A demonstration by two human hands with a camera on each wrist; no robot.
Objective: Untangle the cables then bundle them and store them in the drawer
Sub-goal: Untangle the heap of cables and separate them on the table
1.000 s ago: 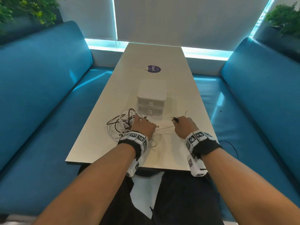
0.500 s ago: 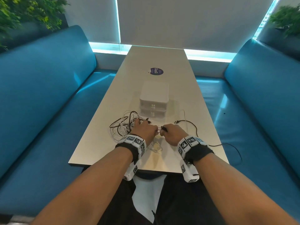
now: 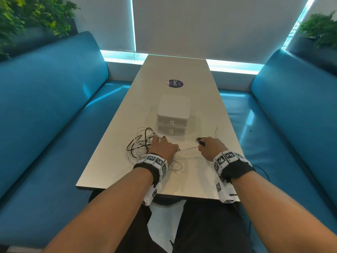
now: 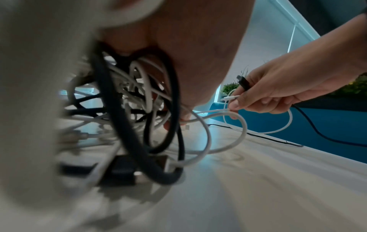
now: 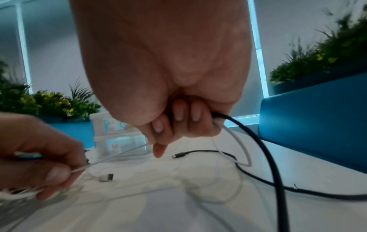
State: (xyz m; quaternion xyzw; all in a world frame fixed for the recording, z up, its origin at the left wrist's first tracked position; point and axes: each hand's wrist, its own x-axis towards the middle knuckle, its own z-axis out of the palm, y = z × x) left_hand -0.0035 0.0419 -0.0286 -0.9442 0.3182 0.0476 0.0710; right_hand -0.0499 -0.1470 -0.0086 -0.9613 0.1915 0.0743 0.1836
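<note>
Two hands (image 3: 165,147) (image 3: 212,146) grip thin, looping cables (image 3: 140,143) (black, white).

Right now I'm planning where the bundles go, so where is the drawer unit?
In the head view the white drawer unit stands mid-table, just beyond the cable tangle under the left hand, nearer than the purple sticker.

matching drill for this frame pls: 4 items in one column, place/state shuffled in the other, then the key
1. left hand
2. right hand
3. drawer unit
4. purple sticker

A. stands shut on the table, beyond the hands
B. lies flat on the table, past the drawer unit
C. holds down the cable tangle, pinching a white cable
D. grips a black cable end and a white one

Pairs: 1-C, 2-D, 3-A, 4-B
</note>
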